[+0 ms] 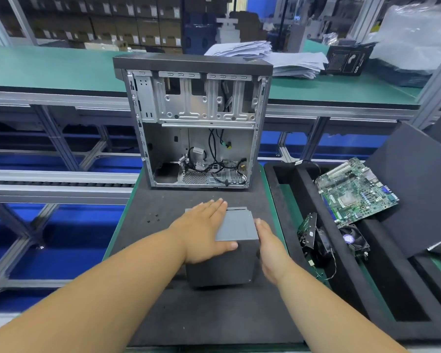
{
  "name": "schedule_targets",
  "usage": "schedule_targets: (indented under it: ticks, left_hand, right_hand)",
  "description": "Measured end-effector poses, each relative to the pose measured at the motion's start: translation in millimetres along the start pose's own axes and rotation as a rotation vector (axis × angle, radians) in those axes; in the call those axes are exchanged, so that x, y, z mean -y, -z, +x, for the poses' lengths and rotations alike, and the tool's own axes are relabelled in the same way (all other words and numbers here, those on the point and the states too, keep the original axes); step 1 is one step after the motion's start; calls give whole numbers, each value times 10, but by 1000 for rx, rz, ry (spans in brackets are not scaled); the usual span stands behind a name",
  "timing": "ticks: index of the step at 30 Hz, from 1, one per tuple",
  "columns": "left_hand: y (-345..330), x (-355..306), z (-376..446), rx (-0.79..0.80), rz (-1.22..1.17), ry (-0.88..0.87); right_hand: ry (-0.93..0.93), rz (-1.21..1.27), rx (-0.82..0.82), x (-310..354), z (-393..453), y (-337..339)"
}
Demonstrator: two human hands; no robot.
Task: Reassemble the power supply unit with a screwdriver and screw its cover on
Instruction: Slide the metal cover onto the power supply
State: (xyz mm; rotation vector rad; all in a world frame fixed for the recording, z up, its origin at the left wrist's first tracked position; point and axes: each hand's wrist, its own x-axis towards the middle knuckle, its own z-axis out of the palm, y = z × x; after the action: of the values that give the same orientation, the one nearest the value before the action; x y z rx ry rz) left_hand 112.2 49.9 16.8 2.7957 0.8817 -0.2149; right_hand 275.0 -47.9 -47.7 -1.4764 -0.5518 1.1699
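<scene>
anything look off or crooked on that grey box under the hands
Yes: the cover looks askew on the power supply unit, its far edge short of a strip showing behind it. The left hand rests flat on top; the right hand presses its right side.

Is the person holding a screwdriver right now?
No; the left hand lies flat on the grey power supply unit and the right hand presses its side.

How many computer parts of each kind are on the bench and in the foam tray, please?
Computer case, open: 1
Power supply unit, under the left hand and right hand: 1
Motherboard: 1
Cooling fan: 1
Black bracket part: 1
Small black screws: too small to count
Total, without screws: 5
</scene>
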Motion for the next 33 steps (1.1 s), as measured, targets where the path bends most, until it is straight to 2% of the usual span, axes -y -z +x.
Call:
schedule_targets:
  ticks: [2,6,10,13,16,18,20,21,22,27,33]
  left_hand:
    - [78,37,64,41,-38,14]
    - [135,83,146,80,-58,38]
    - [174,129,223,112,-101,69]
    - [225,170,273,137,-150,54]
    - [250,239,291,50,-225,58]
    - [204,344,244,-150,-329,131]
    - [91,482,131,-343,-608,270]
    - [8,556,71,-378,-761,331]
    - [-85,611,16,-367,-860,355]
    - [-491,603,4,-179,-926,298]
    - [-513,641,55,-186,-935,313]
  right_hand:
    - [-29,-135,-76,-48,12,78]
    - [-155,-221,-18,-121,-17,186]
    - [26,-415,264,-147,-61,266]
    - [100,-304,374,-75,46,211]
    - [143,-250,286,31,144,131]
    - [142,-202,234,52,203,113]
    - [101,-130,179,62,271,112]
    - [67,-101,155,77,308,113]
    - [28,-98,141,98,340,115]
    - [-221,-237,-31,93,484,86]
    - [-281,-252,-52,88,537,92]
